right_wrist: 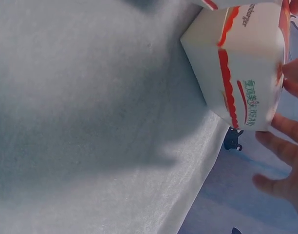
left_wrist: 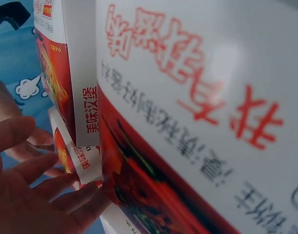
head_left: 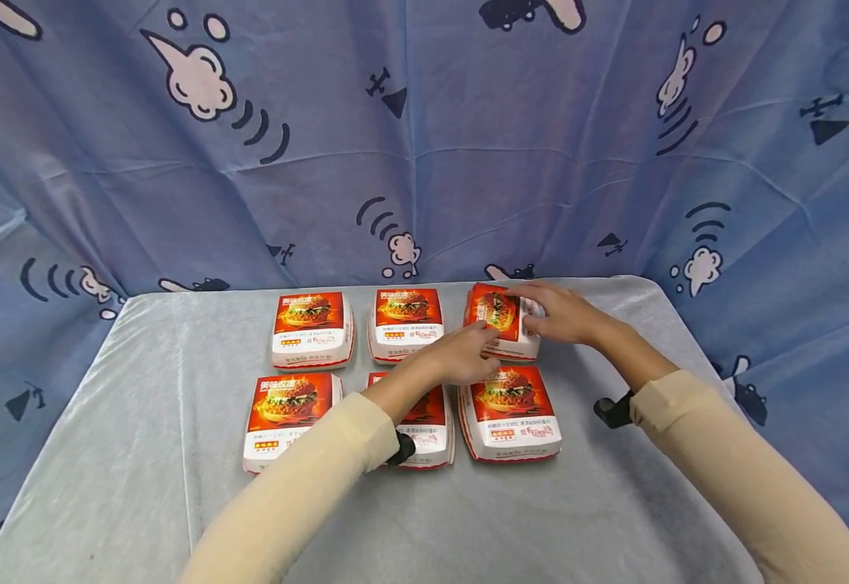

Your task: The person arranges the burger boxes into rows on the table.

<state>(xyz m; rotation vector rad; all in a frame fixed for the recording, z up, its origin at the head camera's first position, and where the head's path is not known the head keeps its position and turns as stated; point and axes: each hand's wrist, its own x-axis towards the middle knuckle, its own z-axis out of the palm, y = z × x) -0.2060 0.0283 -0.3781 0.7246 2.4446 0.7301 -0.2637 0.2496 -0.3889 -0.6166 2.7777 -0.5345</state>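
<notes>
A red-and-white hamburger box sits at the back right of the table, its burger picture turned sideways compared with the other boxes. My left hand reaches over the front middle box, its loosely spread fingers at the turned box's near left side. From the right, my right hand lays its fingers on that box's top and right side. In the right wrist view, those fingers are extended along the box. Just in front stands the front right box.
Two more boxes stand in the back row, at left and middle. A front left box is partly covered by my left sleeve. Grey cloth covers the table; a blue patterned curtain hangs behind it.
</notes>
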